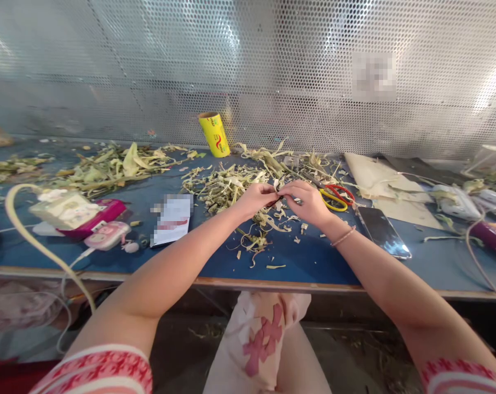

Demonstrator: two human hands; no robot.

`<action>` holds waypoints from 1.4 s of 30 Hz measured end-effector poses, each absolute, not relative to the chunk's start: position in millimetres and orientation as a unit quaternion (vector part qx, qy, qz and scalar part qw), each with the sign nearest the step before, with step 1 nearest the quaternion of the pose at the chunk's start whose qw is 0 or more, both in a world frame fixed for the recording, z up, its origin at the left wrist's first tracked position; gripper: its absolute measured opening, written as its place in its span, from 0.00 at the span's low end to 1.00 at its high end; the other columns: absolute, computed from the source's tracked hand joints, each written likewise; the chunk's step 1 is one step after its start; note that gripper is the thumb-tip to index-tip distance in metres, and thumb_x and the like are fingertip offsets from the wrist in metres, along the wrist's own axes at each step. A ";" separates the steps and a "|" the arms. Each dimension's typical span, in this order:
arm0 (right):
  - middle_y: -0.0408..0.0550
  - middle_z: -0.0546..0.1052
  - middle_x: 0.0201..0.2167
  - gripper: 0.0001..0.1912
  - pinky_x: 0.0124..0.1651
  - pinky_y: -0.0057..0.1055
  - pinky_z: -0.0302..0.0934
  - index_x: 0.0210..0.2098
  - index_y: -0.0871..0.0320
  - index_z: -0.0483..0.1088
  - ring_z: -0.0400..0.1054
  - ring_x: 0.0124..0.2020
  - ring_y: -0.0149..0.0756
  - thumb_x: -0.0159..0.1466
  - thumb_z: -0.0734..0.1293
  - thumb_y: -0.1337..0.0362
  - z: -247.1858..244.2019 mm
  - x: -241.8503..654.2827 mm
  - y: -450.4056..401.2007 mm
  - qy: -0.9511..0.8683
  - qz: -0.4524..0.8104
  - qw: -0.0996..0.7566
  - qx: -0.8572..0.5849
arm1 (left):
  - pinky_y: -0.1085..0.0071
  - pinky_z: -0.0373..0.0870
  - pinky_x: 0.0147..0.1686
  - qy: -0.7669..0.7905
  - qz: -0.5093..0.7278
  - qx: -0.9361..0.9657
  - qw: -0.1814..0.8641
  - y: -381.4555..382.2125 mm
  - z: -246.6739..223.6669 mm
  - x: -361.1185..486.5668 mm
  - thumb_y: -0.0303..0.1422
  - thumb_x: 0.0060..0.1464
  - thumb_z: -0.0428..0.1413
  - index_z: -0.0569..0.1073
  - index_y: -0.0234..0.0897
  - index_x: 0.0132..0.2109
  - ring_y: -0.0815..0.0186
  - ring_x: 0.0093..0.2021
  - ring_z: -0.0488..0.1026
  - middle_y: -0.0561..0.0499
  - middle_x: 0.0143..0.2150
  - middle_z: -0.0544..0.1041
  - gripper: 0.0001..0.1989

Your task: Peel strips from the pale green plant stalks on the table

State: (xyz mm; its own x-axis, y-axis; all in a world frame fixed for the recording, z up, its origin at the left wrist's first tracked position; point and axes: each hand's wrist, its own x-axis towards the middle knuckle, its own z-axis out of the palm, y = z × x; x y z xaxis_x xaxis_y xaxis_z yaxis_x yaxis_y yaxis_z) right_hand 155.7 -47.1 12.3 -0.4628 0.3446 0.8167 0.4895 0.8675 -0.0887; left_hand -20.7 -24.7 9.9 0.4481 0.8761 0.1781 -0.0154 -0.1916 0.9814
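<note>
My left hand [256, 200] and my right hand [307, 203] meet over the middle of the blue table. Their fingertips are pinched together around a small pale and dark piece [276, 185], possibly a scrap of plant; the fingers hide most of it. Beneath and behind them spreads a heap of dried, pale green plant strips and stems [221, 189]. Loose shreds [276, 266] lie scattered nearer the table's front edge. Just right of my right hand rest scissors with red and yellow handles [339, 198], their blades pointing into the heap.
A yellow cardboard tube [214, 134] stands at the back. Left are a leafy pile [120, 167], a printed packet [173, 220] and a pink cased device [107, 235] with cables. Right lie a phone [382, 232] and cardboard [390, 189]. A perforated metal panel [157, 71] rises behind.
</note>
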 end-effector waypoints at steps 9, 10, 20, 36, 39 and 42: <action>0.49 0.79 0.38 0.13 0.47 0.39 0.69 0.43 0.53 0.75 0.73 0.41 0.37 0.65 0.60 0.68 14.1 161.9 -45.1 -0.868 -0.072 0.424 -0.247 | 0.74 0.56 0.23 0.336 0.402 0.594 0.610 -26.0 12.4 -19.2 0.24 0.49 0.55 0.69 0.32 0.24 0.77 0.18 0.62 0.56 0.16 0.66 0.08; 0.49 0.79 0.38 0.14 0.47 0.39 0.69 0.44 0.53 0.74 0.73 0.41 0.36 0.65 0.59 0.69 14.2 162.6 -45.0 -0.871 -0.072 0.420 -0.244 | 0.74 0.57 0.23 0.339 0.399 0.585 0.619 -26.4 13.2 -19.2 0.24 0.50 0.55 0.70 0.31 0.24 0.77 0.18 0.63 0.55 0.17 0.67 0.07; 0.51 0.78 0.40 0.12 0.46 0.36 0.70 0.41 0.54 0.76 0.73 0.42 0.36 0.65 0.61 0.68 11.4 159.8 -42.4 -0.855 -0.046 0.443 -0.266 | 0.75 0.59 0.23 0.357 0.387 0.563 0.637 -30.3 19.9 -18.8 0.22 0.53 0.53 0.69 0.30 0.26 0.76 0.19 0.66 0.55 0.18 0.69 0.08; 0.50 0.74 0.35 0.07 0.44 0.36 0.67 0.35 0.56 0.70 0.69 0.39 0.36 0.63 0.60 0.70 14.3 158.3 -45.0 -0.859 -0.031 0.424 -0.286 | 0.74 0.58 0.24 0.356 0.406 0.588 0.603 -26.3 14.0 -18.7 0.22 0.52 0.53 0.68 0.31 0.23 0.76 0.19 0.64 0.55 0.17 0.66 0.11; 0.51 0.72 0.37 0.07 0.46 0.37 0.66 0.35 0.57 0.68 0.67 0.41 0.36 0.64 0.59 0.71 15.1 159.0 -42.3 -0.872 0.006 0.406 -0.274 | 0.74 0.57 0.24 0.351 0.413 0.593 0.595 -25.1 13.6 -19.5 0.23 0.52 0.54 0.68 0.31 0.23 0.77 0.20 0.63 0.55 0.18 0.66 0.10; 0.52 0.69 0.40 0.07 0.49 0.39 0.64 0.34 0.57 0.67 0.65 0.44 0.36 0.64 0.58 0.70 15.2 162.2 -38.7 -0.879 0.041 0.392 -0.267 | 0.75 0.52 0.22 0.352 0.401 0.602 0.594 -26.6 14.9 -20.0 0.23 0.51 0.55 0.68 0.31 0.23 0.79 0.18 0.59 0.56 0.18 0.64 0.10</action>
State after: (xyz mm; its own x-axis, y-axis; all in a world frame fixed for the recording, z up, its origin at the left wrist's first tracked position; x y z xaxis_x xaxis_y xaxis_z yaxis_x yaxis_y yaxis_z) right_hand 162.2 -38.7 15.2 -0.5493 0.5024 0.6677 0.4381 0.8536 -0.2819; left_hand -20.0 -26.6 14.9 0.4308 0.9002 0.0641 -0.0522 -0.0460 0.9976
